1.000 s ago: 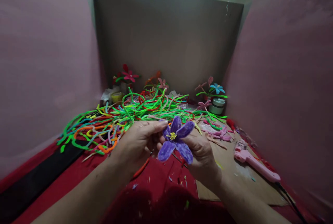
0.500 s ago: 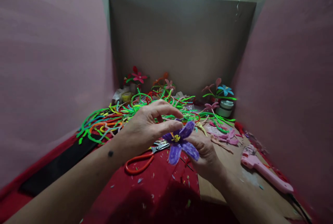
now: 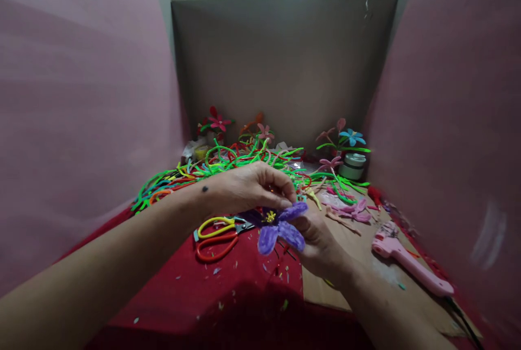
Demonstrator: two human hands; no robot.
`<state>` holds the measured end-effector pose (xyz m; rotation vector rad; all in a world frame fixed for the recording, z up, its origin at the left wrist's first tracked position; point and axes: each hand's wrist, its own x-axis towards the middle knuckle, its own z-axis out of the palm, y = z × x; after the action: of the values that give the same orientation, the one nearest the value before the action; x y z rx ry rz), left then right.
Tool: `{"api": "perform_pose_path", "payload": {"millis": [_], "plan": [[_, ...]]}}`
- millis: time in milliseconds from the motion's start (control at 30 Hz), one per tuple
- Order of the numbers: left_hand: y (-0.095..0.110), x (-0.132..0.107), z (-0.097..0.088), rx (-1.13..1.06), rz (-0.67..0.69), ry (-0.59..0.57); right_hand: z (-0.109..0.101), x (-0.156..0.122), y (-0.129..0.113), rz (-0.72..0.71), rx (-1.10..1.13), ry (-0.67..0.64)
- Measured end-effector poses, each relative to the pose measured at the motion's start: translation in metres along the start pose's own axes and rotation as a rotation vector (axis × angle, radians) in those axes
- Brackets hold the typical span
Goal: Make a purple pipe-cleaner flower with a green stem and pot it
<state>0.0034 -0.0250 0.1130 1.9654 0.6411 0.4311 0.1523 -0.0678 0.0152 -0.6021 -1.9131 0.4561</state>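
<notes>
A purple pipe-cleaner flower (image 3: 280, 233) with a yellow centre is held up between my two hands. My left hand (image 3: 260, 187) reaches over from the left, thumb and fingertips pinched on an upper petal. Behind the flower my right hand (image 3: 315, 236) is closed at its base; the petals hide part of those fingers. Just left of the flower lie scissors (image 3: 217, 247) with one red and one yellow handle, on the red cloth (image 3: 179, 296).
A heap of mostly green pipe cleaners (image 3: 228, 157) spreads behind my hands. On the right, a pink glue gun (image 3: 411, 266) rests on a cardboard sheet (image 3: 325, 298). Finished flowers, including a blue one (image 3: 352, 137), stand near the back panel (image 3: 285, 57) beside a small jar (image 3: 352, 166).
My left hand has moved right and its fingers have closed on an upper petal. The flower has shifted slightly left, and the scissors' yellow handle has come into view.
</notes>
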Motion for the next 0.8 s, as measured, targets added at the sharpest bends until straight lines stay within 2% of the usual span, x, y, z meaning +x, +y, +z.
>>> {"api": "perform_pose_path", "payload": {"millis": [100, 200, 267, 367, 500, 600, 800], "plan": [[0.009, -0.005, -0.002, 0.012, -0.077, 0.104, -0.002, 0.001, -0.005, -0.006, 0.074, 0.031], [0.014, -0.01, -0.002, 0.001, -0.174, 0.106, -0.003, 0.002, -0.01, 0.02, 0.118, 0.057], [0.014, -0.012, 0.001, -0.111, -0.231, 0.11, -0.004, 0.002, -0.013, 0.038, 0.137, 0.076], [0.01, -0.014, 0.009, -0.391, -0.283, 0.161, -0.005, 0.001, -0.016, 0.044, 0.175, 0.097], [0.003, -0.018, 0.017, -0.621, -0.274, 0.226, -0.006, 0.0, -0.017, 0.043, 0.181, 0.106], [-0.001, -0.02, 0.017, -0.616, -0.244, 0.252, -0.005, -0.001, -0.014, 0.072, 0.202, 0.101], [-0.011, -0.022, 0.016, -0.457, -0.203, 0.236, 0.0, -0.002, -0.006, 0.117, 0.285, 0.04]]}}
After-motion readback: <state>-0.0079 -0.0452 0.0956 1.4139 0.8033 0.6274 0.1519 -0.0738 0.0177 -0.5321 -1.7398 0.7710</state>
